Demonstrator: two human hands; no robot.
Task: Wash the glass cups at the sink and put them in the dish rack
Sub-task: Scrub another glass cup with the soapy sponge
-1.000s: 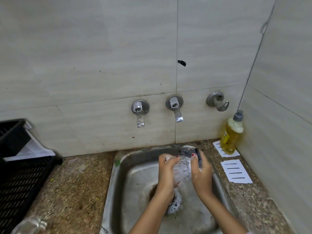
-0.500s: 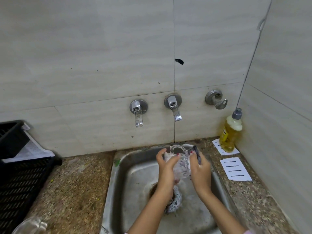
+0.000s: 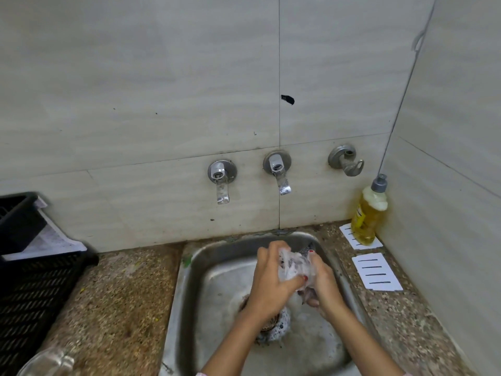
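Over the steel sink both hands hold one soapy glass cup. My left hand wraps the cup's left side. My right hand presses a dark scrubber against the cup's right side; only the scrubber's tip shows above the fingers. Foam covers much of the glass. Another glass cup lies on the counter at the bottom left. The black dish rack stands on the left counter.
Two taps and a valve stick out of the tiled wall above the sink. A yellow soap bottle stands in the right corner by two white slotted pads. Foam lies around the drain.
The cup has turned and dropped lower between the hands, its open rim no longer facing up. The right hand slid down along it with the scrubber.
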